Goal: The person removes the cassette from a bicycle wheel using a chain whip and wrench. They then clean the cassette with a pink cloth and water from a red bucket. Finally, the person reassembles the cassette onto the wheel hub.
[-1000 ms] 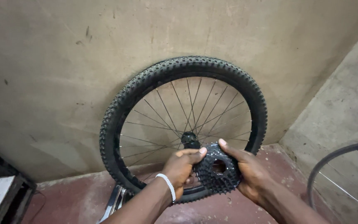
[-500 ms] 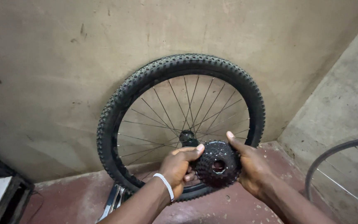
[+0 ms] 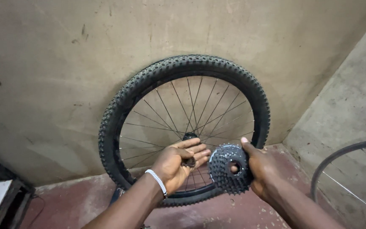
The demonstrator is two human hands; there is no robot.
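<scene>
While the right hand (image 3: 264,171) is clamping its fingers around the cassette (image 3: 229,168), the thumb is lying over the top teeth and a fingertip is showing through the centre hole. The cassette is sitting between the two hands, near the lower right of the wheel (image 3: 185,127), its toothed face turning toward the camera. Just left of it, the left hand (image 3: 178,163) is resting palm up, fingers together and lightly curled, their tips touching a small dark part at the hub (image 3: 189,136); whether they are gripping it I cannot tell. A pale wristband (image 3: 157,182) is circling the left wrist. The wheel, with its knobby tyre and thin spokes, is leaning upright against the far wall (image 3: 64,63), standing on the reddish floor (image 3: 77,203). At the right edge, part of a second rim (image 3: 339,157) is showing. At the near left, a dark frame (image 3: 5,191) is standing on the floor.
</scene>
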